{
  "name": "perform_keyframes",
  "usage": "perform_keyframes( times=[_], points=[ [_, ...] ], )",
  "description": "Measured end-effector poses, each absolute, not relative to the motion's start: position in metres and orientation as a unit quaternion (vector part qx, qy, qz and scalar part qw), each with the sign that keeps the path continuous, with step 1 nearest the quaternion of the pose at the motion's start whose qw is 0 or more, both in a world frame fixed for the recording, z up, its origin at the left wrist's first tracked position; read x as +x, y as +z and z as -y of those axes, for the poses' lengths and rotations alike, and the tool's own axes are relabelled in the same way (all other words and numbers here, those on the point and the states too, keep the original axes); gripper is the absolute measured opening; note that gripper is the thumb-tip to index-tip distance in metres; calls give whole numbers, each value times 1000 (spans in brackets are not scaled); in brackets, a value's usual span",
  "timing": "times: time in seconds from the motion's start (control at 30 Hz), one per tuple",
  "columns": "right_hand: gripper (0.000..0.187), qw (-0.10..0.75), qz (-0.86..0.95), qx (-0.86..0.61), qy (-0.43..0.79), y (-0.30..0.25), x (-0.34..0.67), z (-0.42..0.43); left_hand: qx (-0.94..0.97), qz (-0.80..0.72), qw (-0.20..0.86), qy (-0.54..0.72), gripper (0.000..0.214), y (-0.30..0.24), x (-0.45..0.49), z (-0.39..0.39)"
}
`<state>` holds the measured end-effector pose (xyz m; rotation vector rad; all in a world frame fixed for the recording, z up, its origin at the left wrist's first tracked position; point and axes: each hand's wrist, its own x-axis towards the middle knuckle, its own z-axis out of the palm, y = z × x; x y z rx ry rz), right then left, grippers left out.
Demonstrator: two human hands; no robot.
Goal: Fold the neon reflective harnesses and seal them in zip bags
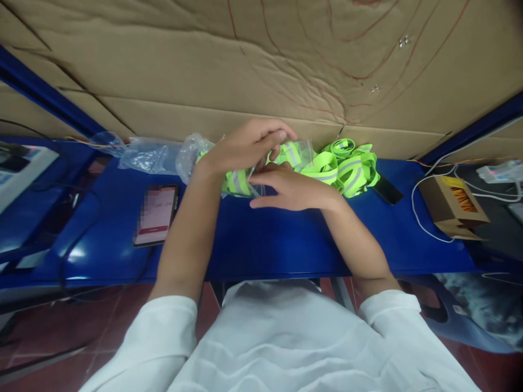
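Clock is read from the right hand (290,188), the nearest: its thumb stands apart, fingers half bent. The left hand (259,144), at 11 o'clock, arches w/ bent fingers. Both are at the lime-green, grey-striped fabric straps (238,182), 9 to 12 o'clock, partly in clear plastic film (305,152); b/c fingertips are hidden, I can't tell if they grip. Straps should be light, soft, not fragile; film prob. slippery, so best hold is the thick folded part. A loose lime-green strap heap (355,171) lies betw. 2 and 3. Containers: open brown cardboard box (436,204), 3 o'clock, w/ orange content, too blurred to name; farther, crumpled transparent plastic bags (149,155), betw. 9 and 10, content unclear.
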<state>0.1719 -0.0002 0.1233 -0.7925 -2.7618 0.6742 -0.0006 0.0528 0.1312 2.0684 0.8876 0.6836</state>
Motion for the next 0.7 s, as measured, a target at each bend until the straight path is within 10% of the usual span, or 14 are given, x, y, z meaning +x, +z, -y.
perform_keyframes(
  times=[0.2, 0.7],
  points=[
    [26, 217, 886, -373, 168, 136, 196, -4, 736, -408, 344, 417, 79, 118, 2, -76],
    [11, 120, 888, -435, 85, 138, 220, -5, 870, -280, 307, 266, 46, 124, -6, -68]
  ],
)
